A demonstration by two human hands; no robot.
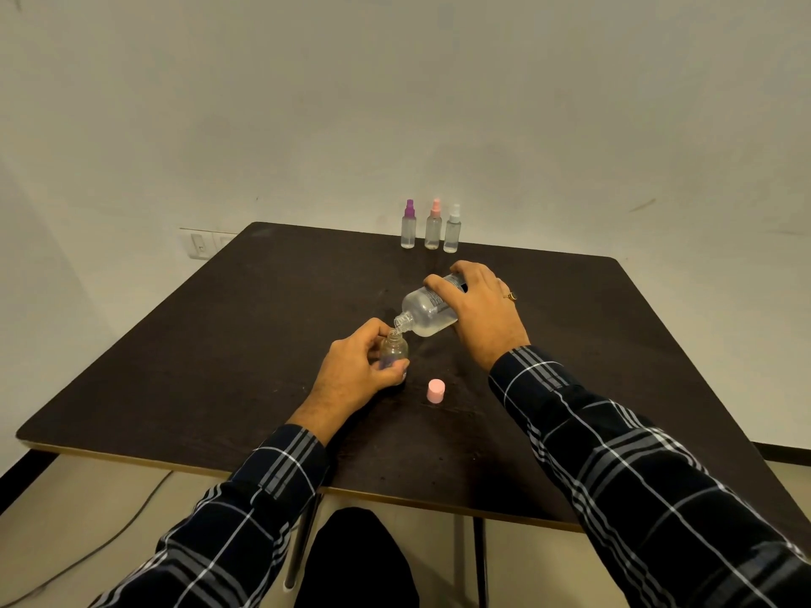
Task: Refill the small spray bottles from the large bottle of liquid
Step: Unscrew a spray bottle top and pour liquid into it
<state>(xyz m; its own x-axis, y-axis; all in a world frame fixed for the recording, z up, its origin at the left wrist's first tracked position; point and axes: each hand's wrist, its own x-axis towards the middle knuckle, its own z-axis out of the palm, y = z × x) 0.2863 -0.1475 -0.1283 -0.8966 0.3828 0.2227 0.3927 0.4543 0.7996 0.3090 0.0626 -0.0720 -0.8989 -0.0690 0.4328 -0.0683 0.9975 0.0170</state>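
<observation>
**Plastic mouth over plastic neck: pour thin**

Pink cap (436,390) stands just right of the small bottle (393,346), nearer the person. The left hand (360,370) curls round that bottle, steadying it. Just beyond it, the right hand (482,309) grips the large bottle (428,311), tipped mouth-down over its neck. Tip slowly, because the narrow neck will likely flood fast. Three capped spray bottles (433,226) stand on the counter (219,344), well beyond it.
</observation>
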